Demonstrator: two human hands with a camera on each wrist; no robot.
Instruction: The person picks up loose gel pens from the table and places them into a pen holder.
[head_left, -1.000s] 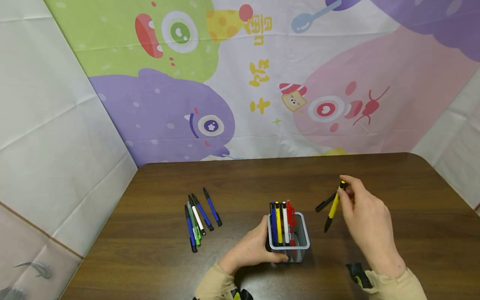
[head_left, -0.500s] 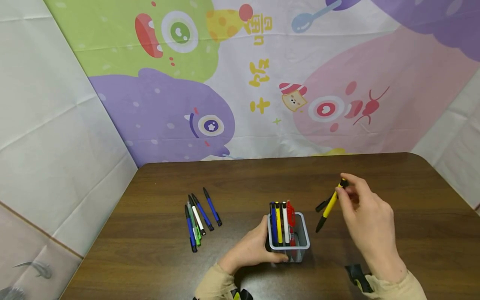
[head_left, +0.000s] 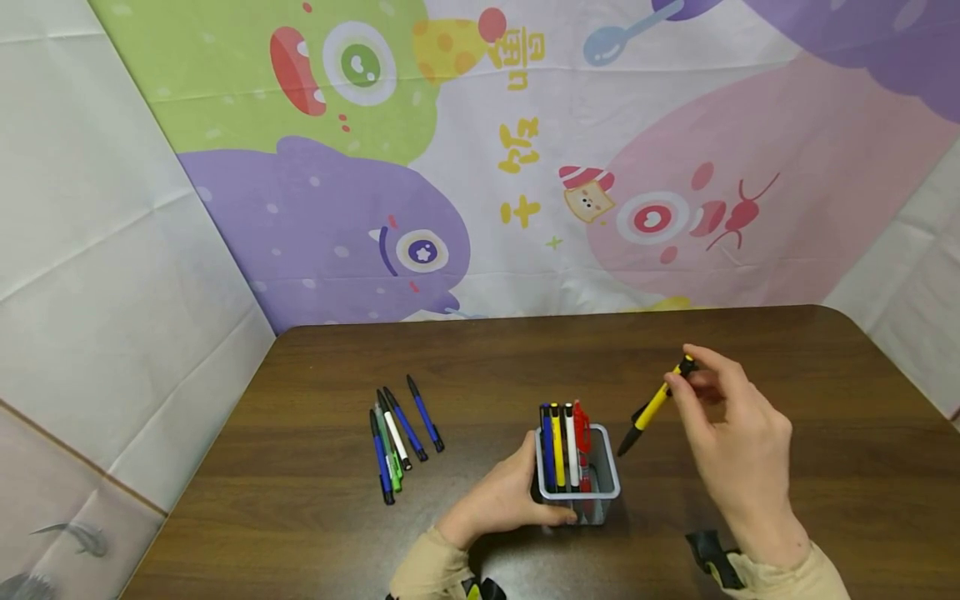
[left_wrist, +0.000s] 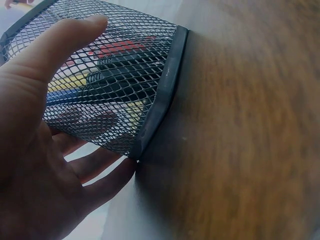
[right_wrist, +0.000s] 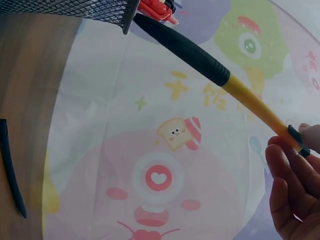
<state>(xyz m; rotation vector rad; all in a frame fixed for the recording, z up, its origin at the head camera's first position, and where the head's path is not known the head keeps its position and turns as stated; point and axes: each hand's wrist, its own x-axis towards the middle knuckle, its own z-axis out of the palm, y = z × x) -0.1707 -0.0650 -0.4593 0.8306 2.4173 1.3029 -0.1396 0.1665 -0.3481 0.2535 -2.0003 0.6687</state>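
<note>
My left hand [head_left: 504,500] grips a mesh pen holder [head_left: 592,510] standing on the table, thumb along the near side, fingers round the left side and partly hidden. Inside stand a blue pen [head_left: 548,454], a yellow pen [head_left: 557,450], a white pen [head_left: 572,450] and a red pen [head_left: 581,429]. The left wrist view shows them through the mesh [left_wrist: 125,75]. Right of the holder, my right hand [head_left: 738,442] pinches another yellow pen [head_left: 654,406] by its clicker end, in the air. Its black tip [right_wrist: 180,47] slants down towards the holder's rim.
Several pens lie loosely side by side at the left, among them a blue pen [head_left: 424,414], a white pen [head_left: 397,440] and a green pen [head_left: 395,475]. A black pen [right_wrist: 11,170] lies on the table, mostly hidden behind the held one in the head view. A printed cloth [head_left: 480,250] hangs behind the table.
The held yellow pen has swung its tip leftward and slightly up, closer to the holder, and slants more. My right hand has shifted only slightly; the left hand and holder stay put.
</note>
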